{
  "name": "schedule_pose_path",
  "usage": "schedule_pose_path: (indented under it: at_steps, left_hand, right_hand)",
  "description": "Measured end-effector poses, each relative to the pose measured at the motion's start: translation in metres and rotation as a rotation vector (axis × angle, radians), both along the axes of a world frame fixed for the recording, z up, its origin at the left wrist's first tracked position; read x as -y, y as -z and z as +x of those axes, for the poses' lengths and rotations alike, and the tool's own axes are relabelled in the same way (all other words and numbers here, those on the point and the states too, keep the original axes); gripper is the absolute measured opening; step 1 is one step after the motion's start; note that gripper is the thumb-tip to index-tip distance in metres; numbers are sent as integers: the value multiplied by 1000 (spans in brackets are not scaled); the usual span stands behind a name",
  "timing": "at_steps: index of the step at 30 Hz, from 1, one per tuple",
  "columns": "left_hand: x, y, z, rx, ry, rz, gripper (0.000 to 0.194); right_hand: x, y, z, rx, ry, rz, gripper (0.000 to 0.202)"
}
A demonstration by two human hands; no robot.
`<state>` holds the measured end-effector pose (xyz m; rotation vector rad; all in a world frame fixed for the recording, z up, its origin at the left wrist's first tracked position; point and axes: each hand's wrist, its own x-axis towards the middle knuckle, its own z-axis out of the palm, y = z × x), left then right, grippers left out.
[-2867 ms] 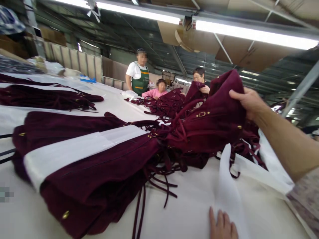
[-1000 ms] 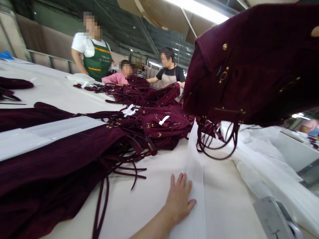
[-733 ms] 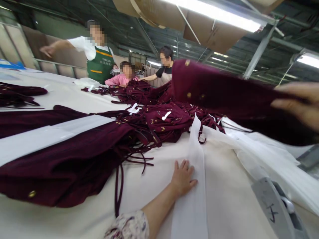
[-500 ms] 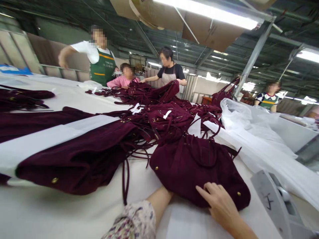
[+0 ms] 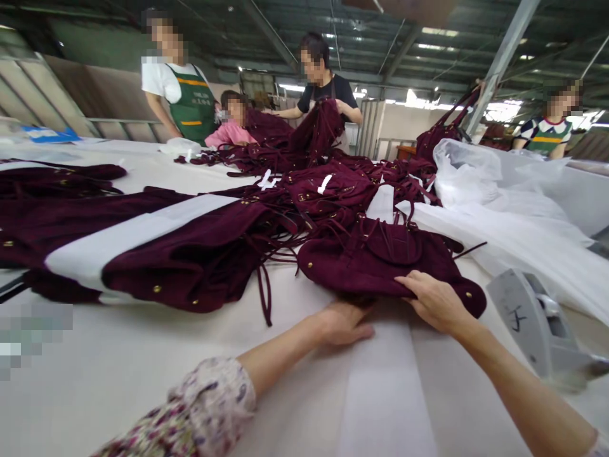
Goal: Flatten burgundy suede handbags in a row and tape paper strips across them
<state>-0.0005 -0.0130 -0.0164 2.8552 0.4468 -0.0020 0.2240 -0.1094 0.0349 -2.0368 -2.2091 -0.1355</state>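
Note:
A maroon bag (image 5: 375, 260) lies in front of me, its straps on top and a brass stud near each lower corner. My right hand (image 5: 435, 298) pinches the bag's near edge between thumb and fingers. Palm down, my left hand (image 5: 345, 322) reaches beneath that edge; its thumb shows apart, while the fingertips are hidden under the bag. A white paper strip (image 5: 383, 387) runs from below the bag toward me. To the left lie more maroon bags (image 5: 190, 260) with a white band (image 5: 137, 228) around them.
A pile of maroon bags (image 5: 333, 184) covers the table's middle. White plastic sheeting (image 5: 504, 184) and a grey tape dispenser (image 5: 533, 324) are on the right. Across the table (image 5: 190, 362) are several people, one lifting a maroon bag (image 5: 318, 130).
My right hand has taken hold of the bag's near edge, which is raised. My left hand has drawn partly out from underneath. The view has tilted down.

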Motion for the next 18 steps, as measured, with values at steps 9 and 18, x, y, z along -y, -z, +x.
schedule_pose_path:
  at_steps: [9,18]
  left_hand:
    - [19,7,-16,146,-3,61,62]
    - [18,15,-22,153,-6,-8,61]
  right_hand:
    - [17,-29,-8,173,-45,165,46]
    - [64,35,-11,45,-129,255,54]
